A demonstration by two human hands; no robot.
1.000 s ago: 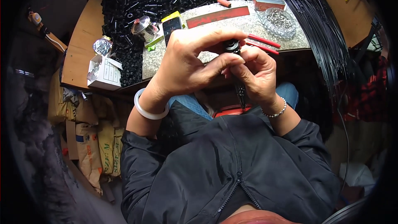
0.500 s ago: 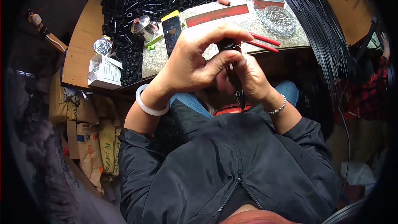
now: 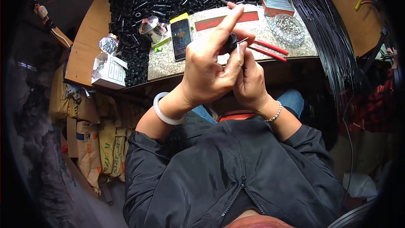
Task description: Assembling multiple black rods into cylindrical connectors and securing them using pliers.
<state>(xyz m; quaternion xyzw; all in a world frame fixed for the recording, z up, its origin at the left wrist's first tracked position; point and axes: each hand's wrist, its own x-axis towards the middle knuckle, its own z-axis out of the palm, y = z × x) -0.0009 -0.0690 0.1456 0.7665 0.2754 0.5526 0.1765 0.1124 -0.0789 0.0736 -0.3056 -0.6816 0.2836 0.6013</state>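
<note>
Our left hand (image 3: pixel 206 69) curls its fingers nearly closed round a black part (image 3: pixel 230 42), beside our right hand (image 3: pixel 253 80), whose hold we cannot tell; the part looks light, stiff, best gripped sideways.

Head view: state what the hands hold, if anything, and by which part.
Left hand: a black round-ended piece, by its round end. Right hand: hold hidden.

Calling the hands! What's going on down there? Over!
Left hand: around a small round black part, index finger extended. Right hand: close beside, grip hidden. Two slim red handles just beyond; nothing seen blocking.
</note>
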